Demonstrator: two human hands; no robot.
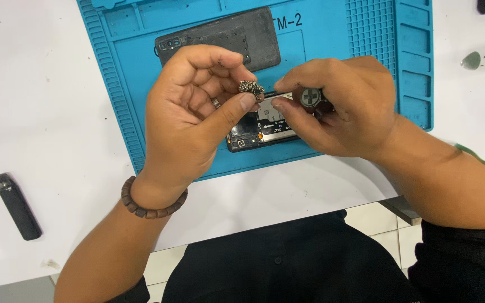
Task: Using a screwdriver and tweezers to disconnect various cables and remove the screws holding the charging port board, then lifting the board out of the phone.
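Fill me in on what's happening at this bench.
A person works over a blue repair mat on a white table. The left hand pinches a small dark clump of tiny parts. The right hand holds a screwdriver above an opened phone. The phone's back cover lies further up the mat.

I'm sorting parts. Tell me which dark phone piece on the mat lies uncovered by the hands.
The back cover at the mat's far edge; the opened phone sits under both hands.

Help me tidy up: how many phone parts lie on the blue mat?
2: a dark back cover at the mat's top, and an opened phone partly hidden under both hands; more may be hidden.
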